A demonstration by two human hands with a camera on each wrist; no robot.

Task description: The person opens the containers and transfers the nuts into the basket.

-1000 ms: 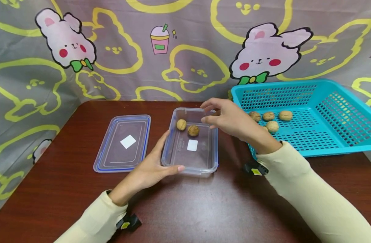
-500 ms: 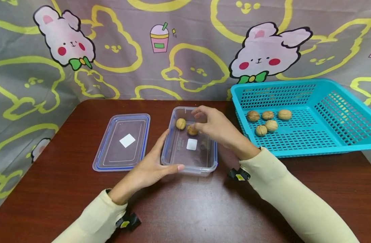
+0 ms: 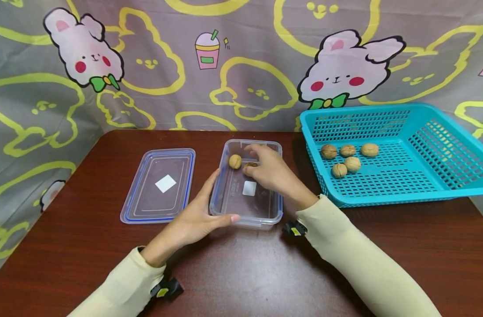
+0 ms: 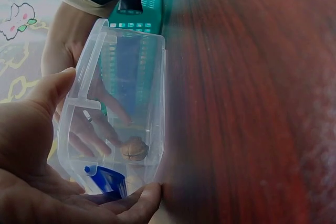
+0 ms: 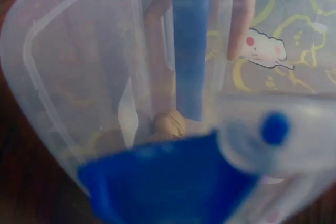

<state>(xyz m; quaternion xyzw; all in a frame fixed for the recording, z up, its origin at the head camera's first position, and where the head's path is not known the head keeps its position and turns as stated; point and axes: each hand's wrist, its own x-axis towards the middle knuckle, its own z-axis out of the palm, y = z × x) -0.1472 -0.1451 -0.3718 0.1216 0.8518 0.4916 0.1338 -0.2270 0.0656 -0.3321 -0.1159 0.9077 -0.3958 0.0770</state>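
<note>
A clear plastic food container point(image 3: 225, 202) stands uncovered at mid-table, with blue side clips and a white square label inside. My left hand point(image 3: 195, 222) grips its near left corner, thumb along the front rim and fingers against the side. Inside lie a pale walnut point(image 3: 235, 161) at the far left and a browner walnut point(image 4: 135, 149) beside it. My right hand point(image 3: 271, 169) reaches into the container from the right, its spread fingertips right at the browner walnut and partly covering it in the head view. The right wrist view mostly shows the container wall and a blue clip point(image 5: 168, 182).
To the left lies the container's clear lid point(image 3: 142, 207) with a blue seal and white label. A turquoise basket point(image 3: 384, 200) at the right holds several walnuts point(image 3: 353, 164). A patterned curtain point(image 3: 257, 39) hangs behind the brown table point(image 3: 241, 281).
My right hand has moved left and down from above the container's right rim to the browner walnut inside. The left hand keeps its hold on the container.
</note>
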